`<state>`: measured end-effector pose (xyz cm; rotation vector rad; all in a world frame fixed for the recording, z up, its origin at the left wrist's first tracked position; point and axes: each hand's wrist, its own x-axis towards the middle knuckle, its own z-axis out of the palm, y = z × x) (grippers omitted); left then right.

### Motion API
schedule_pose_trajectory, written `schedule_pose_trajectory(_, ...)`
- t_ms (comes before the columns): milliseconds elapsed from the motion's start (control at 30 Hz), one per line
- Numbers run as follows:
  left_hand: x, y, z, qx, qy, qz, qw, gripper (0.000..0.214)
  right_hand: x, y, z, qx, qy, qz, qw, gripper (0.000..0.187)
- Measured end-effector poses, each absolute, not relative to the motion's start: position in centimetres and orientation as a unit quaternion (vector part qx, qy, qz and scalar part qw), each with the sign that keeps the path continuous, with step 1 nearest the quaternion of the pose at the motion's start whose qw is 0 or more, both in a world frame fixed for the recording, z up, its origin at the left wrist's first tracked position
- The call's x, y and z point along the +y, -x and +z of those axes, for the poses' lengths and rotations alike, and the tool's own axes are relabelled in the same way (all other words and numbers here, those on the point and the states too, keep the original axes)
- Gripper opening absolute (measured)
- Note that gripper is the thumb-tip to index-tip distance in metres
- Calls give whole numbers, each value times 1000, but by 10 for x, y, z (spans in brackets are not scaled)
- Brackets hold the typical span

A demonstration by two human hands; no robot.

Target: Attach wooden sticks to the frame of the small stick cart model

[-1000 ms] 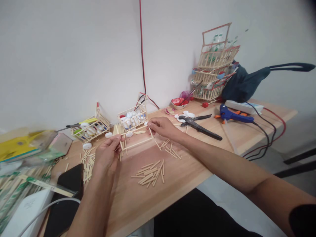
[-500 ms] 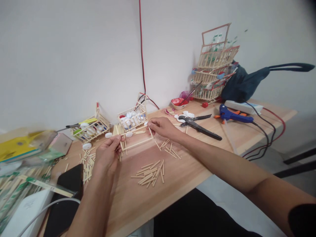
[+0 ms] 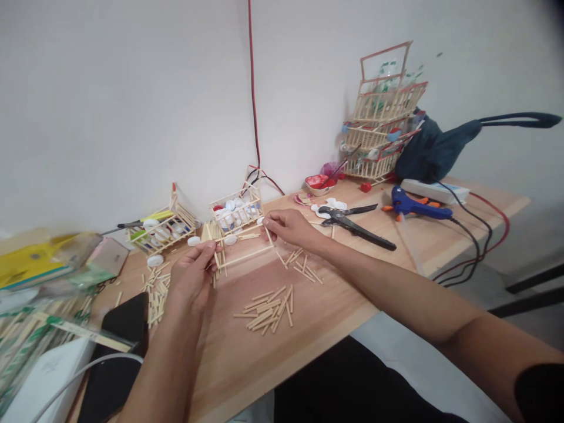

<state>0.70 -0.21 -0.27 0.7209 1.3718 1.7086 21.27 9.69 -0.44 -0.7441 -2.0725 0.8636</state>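
A rectangular frame of thin wooden sticks (image 3: 247,257) is held up above the table between my two hands. My left hand (image 3: 196,271) pinches its left corner between thumb and fingers. At its upper right corner, my right hand (image 3: 286,228) has its fingertips closed on the frame. Just below lies a loose pile of short cut sticks (image 3: 267,310). A few more short sticks (image 3: 307,271) are scattered to the right of the frame. Behind it stands a small stick basket (image 3: 237,210) filled with mostly white bottle caps.
Another cap-filled stick basket (image 3: 163,230) stands at the back left. Black cutters (image 3: 352,222) and a blue glue gun (image 3: 418,205) lie on the right, with cables trailing off. Stacked stick baskets (image 3: 381,123) rise by the wall. A dark phone-like slab (image 3: 126,323) is near my left forearm.
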Motion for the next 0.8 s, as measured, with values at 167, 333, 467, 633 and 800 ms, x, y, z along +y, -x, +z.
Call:
schedule_pose_trajectory(167, -2, -7, -2, 545, -288, 676, 404, 39, 97, -213, -5, -811, 290, 338, 380, 32)
schedule_pose_trajectory(333, -2, -6, -3, 543, -288, 679, 401, 38, 97, -213, -5, -809, 282, 348, 381, 33)
schedule_pose_trajectory(467, -2, -6, -3, 541, -285, 678, 409, 42, 97, -213, -6, -807, 284, 350, 381, 32)
schedule_pose_trajectory(633, -2, -7, -2, 538, -284, 679, 410, 42, 96, -213, -5, -808, 285, 350, 379, 32)
schedule_pose_trajectory(800, -2, -6, -3, 535, -287, 684, 406, 40, 96, -213, -5, -809, 283, 345, 382, 32)
